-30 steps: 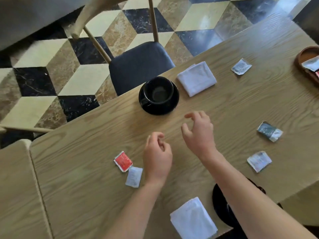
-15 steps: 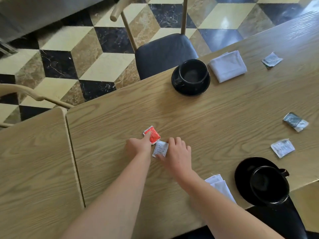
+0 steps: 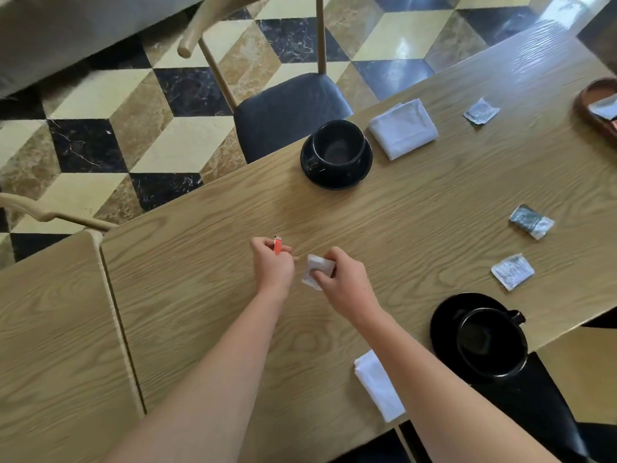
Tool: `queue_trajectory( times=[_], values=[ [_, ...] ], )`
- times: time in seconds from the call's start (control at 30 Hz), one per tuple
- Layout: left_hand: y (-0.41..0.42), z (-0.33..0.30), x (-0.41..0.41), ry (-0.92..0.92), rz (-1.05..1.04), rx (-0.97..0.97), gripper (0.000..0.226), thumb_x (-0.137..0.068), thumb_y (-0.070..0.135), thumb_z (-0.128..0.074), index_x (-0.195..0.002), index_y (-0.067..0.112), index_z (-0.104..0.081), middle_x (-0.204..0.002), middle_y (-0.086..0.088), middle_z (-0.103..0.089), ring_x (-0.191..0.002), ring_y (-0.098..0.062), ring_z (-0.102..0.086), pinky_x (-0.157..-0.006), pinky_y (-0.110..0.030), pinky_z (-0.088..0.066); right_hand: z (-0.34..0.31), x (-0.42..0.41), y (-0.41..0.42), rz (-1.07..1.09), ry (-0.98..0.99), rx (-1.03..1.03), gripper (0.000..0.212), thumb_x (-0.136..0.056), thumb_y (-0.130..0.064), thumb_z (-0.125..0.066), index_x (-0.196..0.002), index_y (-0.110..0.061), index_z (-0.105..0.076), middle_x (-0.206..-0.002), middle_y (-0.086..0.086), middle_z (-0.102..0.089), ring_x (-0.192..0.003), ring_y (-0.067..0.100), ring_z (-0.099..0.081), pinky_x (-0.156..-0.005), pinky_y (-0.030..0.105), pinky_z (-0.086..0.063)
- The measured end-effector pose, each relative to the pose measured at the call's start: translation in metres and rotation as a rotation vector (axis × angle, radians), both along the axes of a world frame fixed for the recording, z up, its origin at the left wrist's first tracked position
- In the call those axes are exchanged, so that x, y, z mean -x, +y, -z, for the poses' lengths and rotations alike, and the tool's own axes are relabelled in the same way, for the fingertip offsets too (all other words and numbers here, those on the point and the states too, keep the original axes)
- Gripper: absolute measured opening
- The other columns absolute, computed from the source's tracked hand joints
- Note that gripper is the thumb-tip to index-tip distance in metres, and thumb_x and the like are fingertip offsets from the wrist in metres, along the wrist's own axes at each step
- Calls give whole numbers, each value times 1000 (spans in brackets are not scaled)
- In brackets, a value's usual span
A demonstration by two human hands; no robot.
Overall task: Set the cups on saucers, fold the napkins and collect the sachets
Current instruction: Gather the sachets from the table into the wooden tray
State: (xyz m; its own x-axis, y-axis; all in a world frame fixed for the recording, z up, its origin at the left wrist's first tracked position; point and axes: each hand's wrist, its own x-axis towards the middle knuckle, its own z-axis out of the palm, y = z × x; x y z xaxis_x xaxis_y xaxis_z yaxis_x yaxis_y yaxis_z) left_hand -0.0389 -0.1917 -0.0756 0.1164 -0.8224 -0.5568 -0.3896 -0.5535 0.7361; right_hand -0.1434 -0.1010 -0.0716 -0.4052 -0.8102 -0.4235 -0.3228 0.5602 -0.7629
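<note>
1. Our left hand (image 3: pixel 273 267) pinches a small red foil sachet (image 3: pixel 277 245) upright between thumb and fingertips; our right hand (image 3: pixel 344 282) grips a white paper sachet (image 3: pixel 315 267) by its near edge.
2. Half a second ago both sachets lay flat on the pale oak-grain table (image 3: pixel 200 295); now they are lifted, so collecting has begun.
3. Three crinkled silver-grey sachets remain flat: one near the far napkin (image 3: pixel 480 110), two to the right (image 3: pixel 531 221) (image 3: pixel 512 271).
4. The brown wooden tray (image 3: pixel 592 101) at the far right edge probably receives them, though only its rim shows.
5. Both glossy black cups (image 3: pixel 339 145) (image 3: pixel 490 342) sit on black saucers (image 3: pixel 362 172) (image 3: pixel 442 322); both soft white cloth napkins (image 3: pixel 402 128) (image 3: pixel 379 385) lie folded.
</note>
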Motion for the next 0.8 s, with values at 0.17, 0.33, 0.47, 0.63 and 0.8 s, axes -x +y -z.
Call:
queue_trajectory(
  times=[0.17, 0.33, 0.47, 0.63, 0.8],
  values=[
    [3, -23, 51, 293, 244, -205, 21, -89, 12, -50, -82, 19, -68, -79, -5, -64, -66, -17, -58, -54, -24, -46, -31, 56, 1, 52, -186, 73, 13, -81, -21, -79, -85, -15, -68, -69, -9, -62, -59, 0, -51, -55, 14, -38],
    [11, -29, 103, 574, 490, -457, 57, -83, 74, -52, -75, 22, -75, -80, -6, -73, -67, -17, -67, -57, -29, -50, -43, 105, 11, 110, -171, 104, 16, -79, -24, -82, -86, -12, -73, -91, 2, -67, -75, 11, -56, -68, 28, -46],
    [20, -37, 126, 583, 767, -563, 68, -79, 72, -67, -110, 11, -72, -96, -6, -75, -83, -22, -74, -67, -33, -58, -39, 134, 31, 65, -39, 77, 18, -76, -34, -83, -81, -24, -69, -83, -5, -49, -72, 5, -51, -65, 22, -43],
    [46, -48, 126, 422, 833, -545, 38, -97, 56, -53, -96, 19, -63, -70, -5, -64, -57, -19, -61, -48, -25, -46, -43, 139, 58, 3, 104, 66, 36, -67, -47, -74, -69, -27, -44, -74, -8, -50, -64, 5, -46, -57, 24, -34],
    [76, -72, 114, 429, 842, -513, 53, -102, 56, -43, -62, 24, -53, -58, 1, -39, -43, -11, -32, -39, -18, -21, -65, 117, 90, 117, 115, 118, 34, -65, -50, -70, -76, -23, -53, -68, -10, -55, -59, 3, -49, -54, 19, -39]
  ],
)
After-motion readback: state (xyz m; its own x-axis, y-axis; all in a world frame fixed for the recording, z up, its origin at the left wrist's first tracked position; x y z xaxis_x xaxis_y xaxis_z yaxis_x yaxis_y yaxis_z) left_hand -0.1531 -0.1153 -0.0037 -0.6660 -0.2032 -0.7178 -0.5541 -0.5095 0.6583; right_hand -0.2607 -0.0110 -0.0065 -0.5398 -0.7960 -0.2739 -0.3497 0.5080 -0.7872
